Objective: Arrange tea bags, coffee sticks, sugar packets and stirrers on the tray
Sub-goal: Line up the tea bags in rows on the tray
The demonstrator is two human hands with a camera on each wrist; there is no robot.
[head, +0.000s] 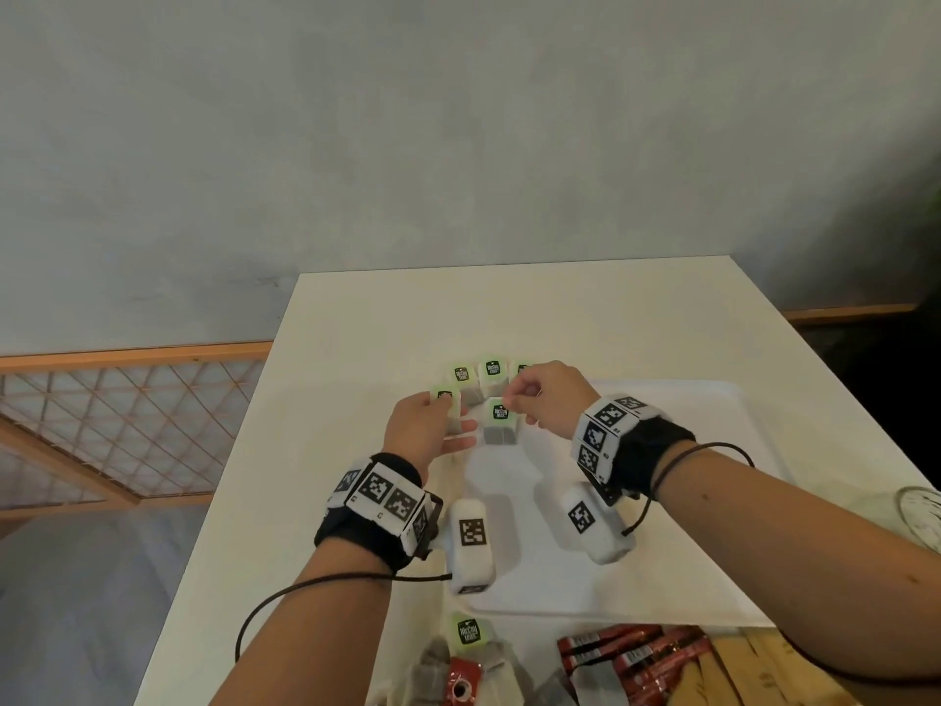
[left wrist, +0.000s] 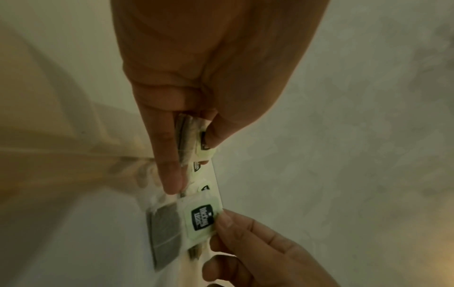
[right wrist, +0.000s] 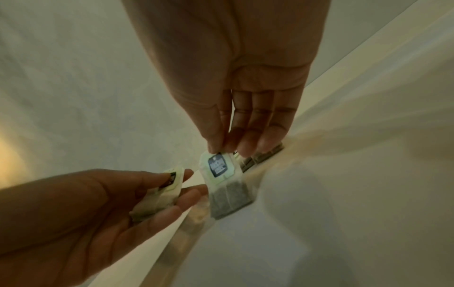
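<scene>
The white bench (head: 560, 318) stretched wide and bare beyond both your grips, its far edge and left edge well clear of them. The white tray (head: 713, 501) lay on it under and to the right of your right hand (head: 547, 400), with open tray floor between your two wrists. Past your fingertips, a curved row of tea bags (head: 491, 372) with green tags stood close together at the tray's far left corner, touching or nearly so, leaving little room there. Your left hand (head: 425, 430) held one tea bag (right wrist: 163, 191) between thumb and fingers, the other fingers spread loosely. Your right grip pinched the green tag of another tea bag (head: 501, 425) between thumb and forefinger, the pouch hanging down just beside your left fingertips. Behind your wrists, at the near edge, lay red coffee sticks (head: 631, 659), a loose tea bag with a green tag (head: 468, 631) and a red packet (head: 463, 680), all cut off by the frame. You could not tell whether the pinched bag touched the tray. The wrist views were blurred.
</scene>
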